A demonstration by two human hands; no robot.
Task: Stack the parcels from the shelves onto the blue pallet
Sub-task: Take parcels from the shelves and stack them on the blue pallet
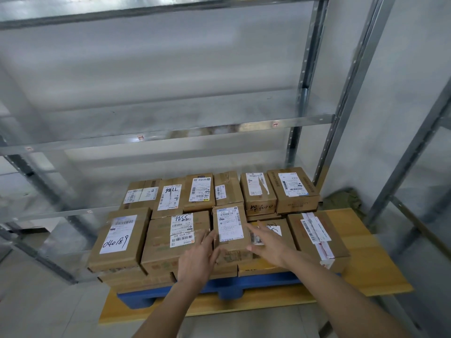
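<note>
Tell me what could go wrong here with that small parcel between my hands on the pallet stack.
The small parcel sits higher than its neighbours, with the left hand and right hand flat at its sides, fingers straight; it may tip or slide if nudged unevenly. The front-left parcels seem to overhang the blue pallet edge, so a push could shift them off. The right parcel leaves a lower gap beside it, inviting a lean.

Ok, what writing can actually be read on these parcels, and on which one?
"040189": handwritten, front-left box.
"98LL": handwritten, back-row box.
"3321", roughly: upside down, front box left of the hands.
"607-N703 A05", roughly: lower label, same box.
Printed shipping labels and shelf tags: too small to read.
</note>
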